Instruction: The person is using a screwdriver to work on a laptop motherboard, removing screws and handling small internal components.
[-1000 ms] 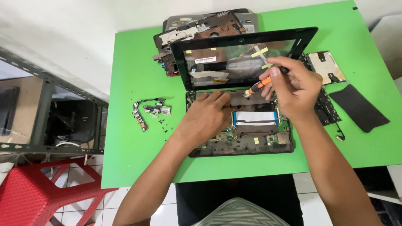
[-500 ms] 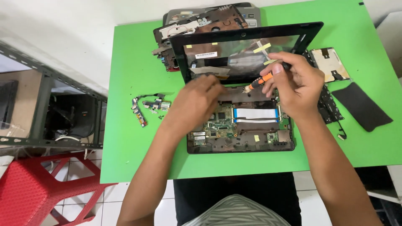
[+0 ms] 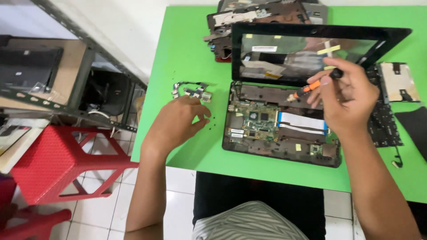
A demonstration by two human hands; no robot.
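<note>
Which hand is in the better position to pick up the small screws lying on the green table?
The left hand, probably. Its fingers hover just beside the small screws on the green table, near the small loose parts. The right hand holds the orange screwdriver over the opened laptop.

Your green bench (image 3: 187, 53) carries the opened laptop base (image 3: 280, 129), a stack of casing parts (image 3: 258, 18) behind it, small brackets and loose screws (image 3: 192, 92) at left, and a keyboard (image 3: 388, 124) and dark pad (image 3: 413, 129) at right.

Green table (image 3: 187, 53) on white tiled floor (image 3: 111, 204), red stool (image 3: 58, 160), metal shelving (image 3: 84, 62) beside
</note>
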